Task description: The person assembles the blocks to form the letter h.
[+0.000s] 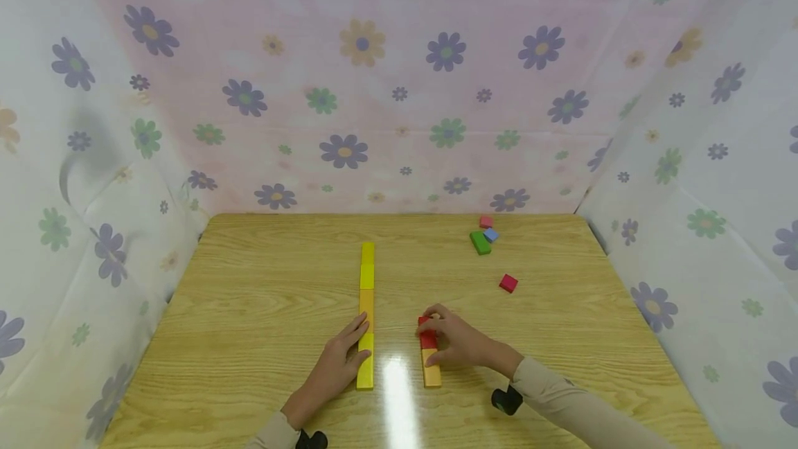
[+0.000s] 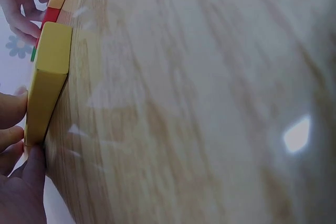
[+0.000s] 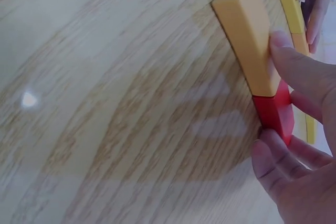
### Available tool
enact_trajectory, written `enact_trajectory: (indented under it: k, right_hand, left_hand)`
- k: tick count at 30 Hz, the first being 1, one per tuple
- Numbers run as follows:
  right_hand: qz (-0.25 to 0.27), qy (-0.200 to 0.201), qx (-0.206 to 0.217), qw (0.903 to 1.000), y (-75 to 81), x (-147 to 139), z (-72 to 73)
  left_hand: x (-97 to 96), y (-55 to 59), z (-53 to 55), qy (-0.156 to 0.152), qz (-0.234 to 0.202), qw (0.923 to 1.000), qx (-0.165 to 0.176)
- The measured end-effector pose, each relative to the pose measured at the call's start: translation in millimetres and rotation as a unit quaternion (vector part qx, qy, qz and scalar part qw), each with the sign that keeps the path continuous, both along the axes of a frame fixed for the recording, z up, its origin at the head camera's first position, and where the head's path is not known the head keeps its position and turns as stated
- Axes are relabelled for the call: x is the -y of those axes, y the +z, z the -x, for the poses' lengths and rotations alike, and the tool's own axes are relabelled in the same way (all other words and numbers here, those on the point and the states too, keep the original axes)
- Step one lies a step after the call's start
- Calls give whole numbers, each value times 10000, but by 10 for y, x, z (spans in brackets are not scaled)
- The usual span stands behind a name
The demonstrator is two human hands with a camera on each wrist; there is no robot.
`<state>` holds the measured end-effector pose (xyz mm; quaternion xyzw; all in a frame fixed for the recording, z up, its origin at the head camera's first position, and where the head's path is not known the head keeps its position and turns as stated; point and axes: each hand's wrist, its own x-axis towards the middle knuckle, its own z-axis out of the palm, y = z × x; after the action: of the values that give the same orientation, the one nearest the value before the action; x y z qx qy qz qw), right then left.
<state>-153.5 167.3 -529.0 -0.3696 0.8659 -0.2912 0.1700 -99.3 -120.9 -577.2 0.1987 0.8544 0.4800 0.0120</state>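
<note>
A long line of yellow and orange blocks (image 1: 366, 296) runs down the middle of the table. My left hand (image 1: 352, 346) lies flat with straight fingers against the left side of its nearest yellow block (image 1: 365, 363); the left wrist view shows that yellow block (image 2: 50, 74) with fingertips (image 2: 13, 111) touching its side. To the right, a short row has an orange block (image 1: 432, 370) with a red block (image 1: 427, 336) at its far end. My right hand (image 1: 433, 330) pinches the red block (image 3: 274, 111), thumb lying on the orange block (image 3: 248, 32).
At the back right of the wooden table (image 1: 249, 283) lie a pink block (image 1: 485, 222), a blue block (image 1: 491, 234) and a green block (image 1: 480, 242). A loose red cube (image 1: 508, 283) sits nearer. Flowered cloth walls close three sides.
</note>
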Motion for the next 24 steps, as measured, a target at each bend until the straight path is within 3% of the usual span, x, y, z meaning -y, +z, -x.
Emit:
enact_trajectory:
  k: [17, 24]
  right_hand:
    - [48, 46, 192, 9998, 9, -28, 28]
    - [-17, -50, 14, 10000, 57, -57, 76]
  left_hand:
    - [-5, -30, 13, 14, -15, 10000, -38]
    - [-8, 4, 4, 34, 46, 10000, 6]
